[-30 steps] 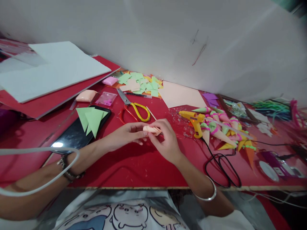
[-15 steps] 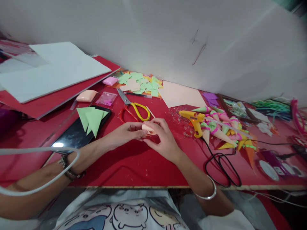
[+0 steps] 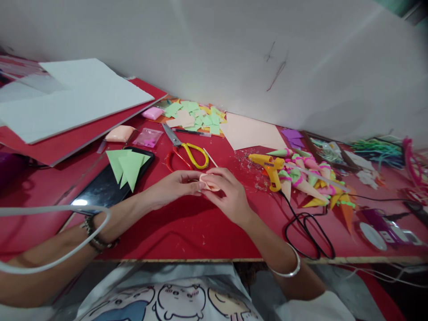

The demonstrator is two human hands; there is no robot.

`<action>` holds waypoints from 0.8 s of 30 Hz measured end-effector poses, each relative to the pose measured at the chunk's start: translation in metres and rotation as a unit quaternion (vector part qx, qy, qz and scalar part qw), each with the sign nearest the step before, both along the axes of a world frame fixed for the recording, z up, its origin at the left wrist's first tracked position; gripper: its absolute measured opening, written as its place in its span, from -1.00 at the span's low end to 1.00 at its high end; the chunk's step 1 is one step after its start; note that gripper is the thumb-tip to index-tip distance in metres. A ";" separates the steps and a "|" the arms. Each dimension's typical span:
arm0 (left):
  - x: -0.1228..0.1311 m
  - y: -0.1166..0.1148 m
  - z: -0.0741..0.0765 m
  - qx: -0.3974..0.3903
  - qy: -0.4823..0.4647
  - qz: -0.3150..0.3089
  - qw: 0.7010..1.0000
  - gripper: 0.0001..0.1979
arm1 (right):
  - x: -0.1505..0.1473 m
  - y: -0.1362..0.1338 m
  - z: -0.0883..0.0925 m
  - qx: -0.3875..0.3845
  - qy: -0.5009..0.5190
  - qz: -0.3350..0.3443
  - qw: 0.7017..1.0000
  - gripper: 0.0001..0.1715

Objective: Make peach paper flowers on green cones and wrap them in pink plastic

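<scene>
A small rolled piece of peach paper point(image 3: 210, 182) is held between my two hands above the red table. My left hand point(image 3: 185, 183) pinches its left edge with thumb and fingers. From the right, my right hand point(image 3: 230, 196) curls round it, fingers over the top and thumb below; part of the paper is hidden by them. Just beyond my hands lie scissors point(image 3: 191, 154) with one red and one yellow handle, blades half apart, and a thin white stick point(image 3: 210, 157). Green paper triangles point(image 3: 129, 166) rest on a dark phone point(image 3: 107, 189) left of my hands.
A yellow glue gun point(image 3: 269, 168) with a black cord point(image 3: 310, 236) lies right, beside a pile of colourful paper cones point(image 3: 306, 178). Behind are a peach sheet point(image 3: 250, 133) and green paper scraps point(image 3: 197, 116). White boards point(image 3: 83, 98) stand left; a white cable loop point(image 3: 109, 218) crosses my left forearm.
The peach paper has turned a little between my fingers, and my right fingers have shifted over it. My left hand keeps its pinch; the things on the table stay put.
</scene>
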State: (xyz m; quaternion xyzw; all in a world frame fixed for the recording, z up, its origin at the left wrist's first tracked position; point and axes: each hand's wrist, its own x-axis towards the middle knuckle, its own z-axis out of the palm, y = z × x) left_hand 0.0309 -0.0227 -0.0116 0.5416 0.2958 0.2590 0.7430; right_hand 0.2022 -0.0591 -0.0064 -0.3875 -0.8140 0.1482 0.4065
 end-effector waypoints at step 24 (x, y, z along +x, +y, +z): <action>0.001 -0.001 0.009 0.084 0.049 0.029 0.995 -0.68 | -0.002 -0.002 0.002 -0.018 0.023 -0.003 1.000 -0.76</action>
